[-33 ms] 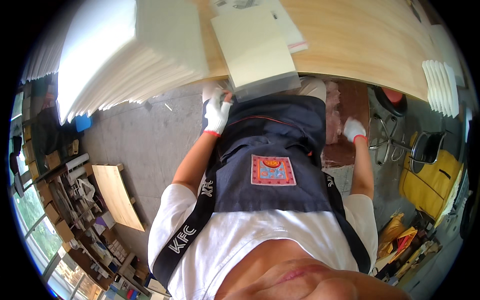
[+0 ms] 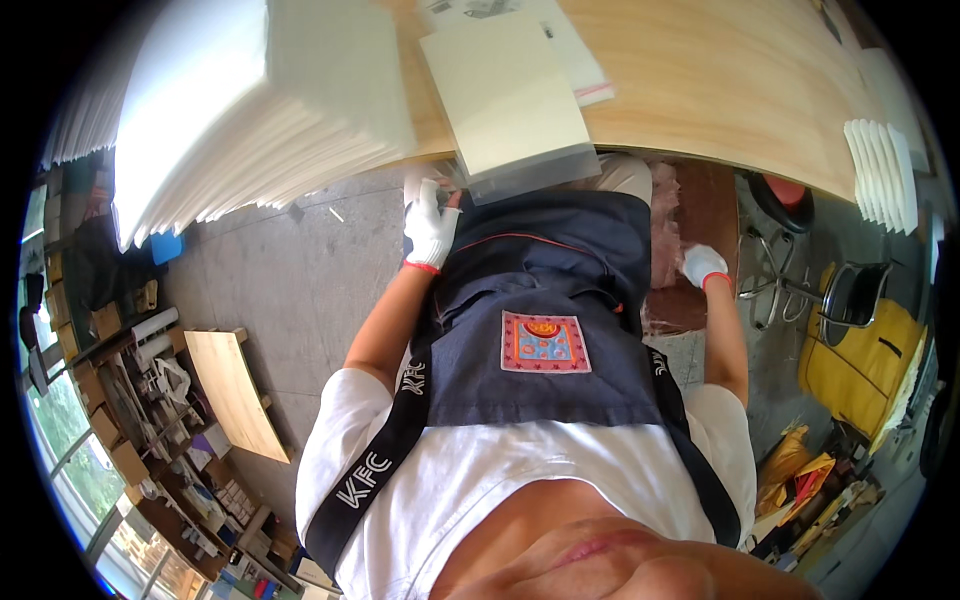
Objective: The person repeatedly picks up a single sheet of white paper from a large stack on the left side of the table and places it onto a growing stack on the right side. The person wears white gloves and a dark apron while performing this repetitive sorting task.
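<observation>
The cream sheet [image 2: 505, 95] lies flat on the table [image 2: 700, 80], left of the middle of its near edge. A clear plastic sleeve [image 2: 535, 173] extends from beneath the sheet and overhangs that near edge. The left hand [image 2: 431, 232], in a white glove with a red cuff, is at the left corner of the overhanging sleeve, fingers partly bent; whether they grip the sleeve cannot be determined. The right hand [image 2: 705, 264], gloved alike, is well apart from the left, below the near edge, with fingers curled beside the pinkish film [image 2: 664, 235] on a brown board [image 2: 706, 205]; its grip cannot be determined. A white packet [image 2: 580, 65] with a reddish strip lies partly under the cream sheet, on its right side. A tall stack of white sheets [image 2: 200, 90] occupies the table's left end. Folded white pads [image 2: 880, 175] stand at the right end, by the near corner.
</observation>
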`<state>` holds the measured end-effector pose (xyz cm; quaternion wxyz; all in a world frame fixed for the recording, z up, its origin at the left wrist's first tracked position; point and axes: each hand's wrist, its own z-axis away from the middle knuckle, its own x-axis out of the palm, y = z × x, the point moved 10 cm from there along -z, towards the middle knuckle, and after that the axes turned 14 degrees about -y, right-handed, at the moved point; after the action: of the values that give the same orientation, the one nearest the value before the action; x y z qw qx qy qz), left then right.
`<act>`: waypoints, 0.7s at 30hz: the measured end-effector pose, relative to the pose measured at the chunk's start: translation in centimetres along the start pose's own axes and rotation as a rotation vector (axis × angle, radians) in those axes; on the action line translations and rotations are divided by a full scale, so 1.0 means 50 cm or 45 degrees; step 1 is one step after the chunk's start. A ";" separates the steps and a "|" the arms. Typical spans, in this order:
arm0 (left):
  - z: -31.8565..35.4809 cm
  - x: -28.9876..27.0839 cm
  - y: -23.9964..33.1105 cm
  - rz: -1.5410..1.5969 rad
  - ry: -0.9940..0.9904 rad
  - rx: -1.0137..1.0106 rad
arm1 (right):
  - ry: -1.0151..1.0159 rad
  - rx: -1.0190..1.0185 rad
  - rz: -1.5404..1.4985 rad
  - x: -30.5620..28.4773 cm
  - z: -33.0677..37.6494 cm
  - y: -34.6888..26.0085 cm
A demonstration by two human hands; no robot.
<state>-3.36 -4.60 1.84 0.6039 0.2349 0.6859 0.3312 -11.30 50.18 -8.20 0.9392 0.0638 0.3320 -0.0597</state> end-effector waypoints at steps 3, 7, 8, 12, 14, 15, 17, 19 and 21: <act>0.001 -0.011 0.132 -0.444 0.187 0.478 | 0.410 -0.551 0.018 -0.121 0.150 -0.245; -0.029 0.007 0.189 -0.524 0.106 0.681 | 1.213 -1.335 0.165 -0.248 0.384 -0.514; -0.029 -0.001 0.206 -0.516 0.089 0.708 | 1.208 -1.382 0.140 -0.249 0.367 -0.534; -0.046 -0.011 0.097 -0.128 0.234 0.346 | 1.153 -1.460 -0.019 -0.241 0.290 -0.580; -0.054 -0.017 0.073 0.360 0.325 0.031 | 1.190 -1.345 -0.101 -0.252 0.287 -0.599; -0.052 -0.016 0.054 0.534 0.393 -0.146 | 1.210 -1.257 -0.149 -0.253 0.273 -0.607; -0.040 -0.002 0.026 0.875 0.536 -0.300 | 1.147 -1.048 -0.269 -0.261 0.230 -0.587; -0.023 0.026 -0.022 1.042 0.495 -0.433 | 1.138 -0.846 -0.317 -0.281 0.208 -0.573; -0.021 0.060 -0.053 1.161 0.221 -0.565 | 0.993 -0.802 -0.532 -0.281 0.206 -0.531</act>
<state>-4.67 -4.39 -2.09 0.3741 0.3481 0.4745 0.7167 -19.89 23.38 6.48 0.6881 -0.2707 0.6633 -0.1148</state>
